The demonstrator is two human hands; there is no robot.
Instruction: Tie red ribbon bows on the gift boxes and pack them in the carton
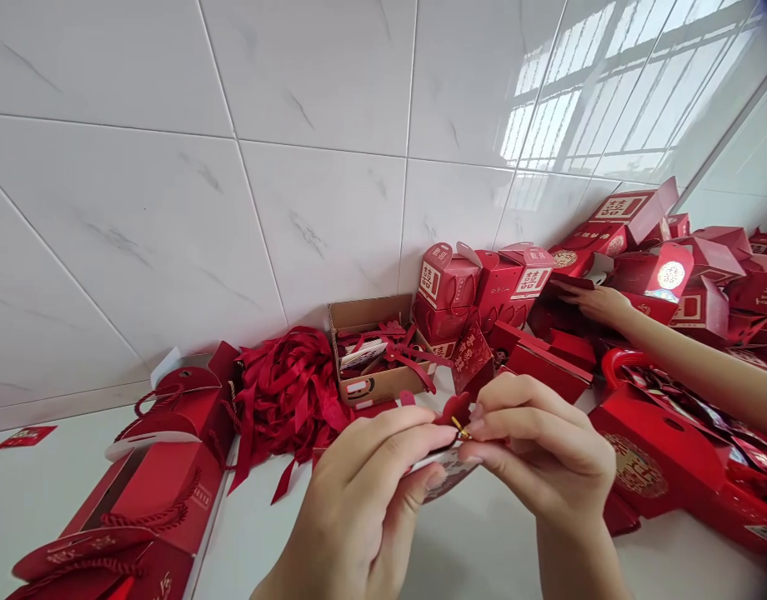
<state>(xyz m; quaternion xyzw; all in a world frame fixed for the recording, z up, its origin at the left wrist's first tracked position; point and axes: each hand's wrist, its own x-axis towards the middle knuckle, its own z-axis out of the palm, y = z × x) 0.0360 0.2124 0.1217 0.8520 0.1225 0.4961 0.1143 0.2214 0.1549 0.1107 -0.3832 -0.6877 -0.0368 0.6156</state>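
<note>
Now it's all happening at the card (444, 473), up above the table (483, 546), between the two hands and in front of the carton (383, 385). The left hand (374, 479) has it clamped at one side, thumb on the near face, fingers over the far edge. Across from it, the right hand (537, 446) has thumb and fingertips pinched together on the end of a gold tie (460, 427); whether they catch the red tab (457, 408) behind as well, I cannot tell.

Light stuff, this, by the look of it: thin, fairly stiff, likely to crease if squeezed hard. That printed face may be a touch slick, so a flat hold along the side looks best, clear of the top edge. And the tie? Small, probably bendy, easily lost; fingertips only, right at its end.
</note>
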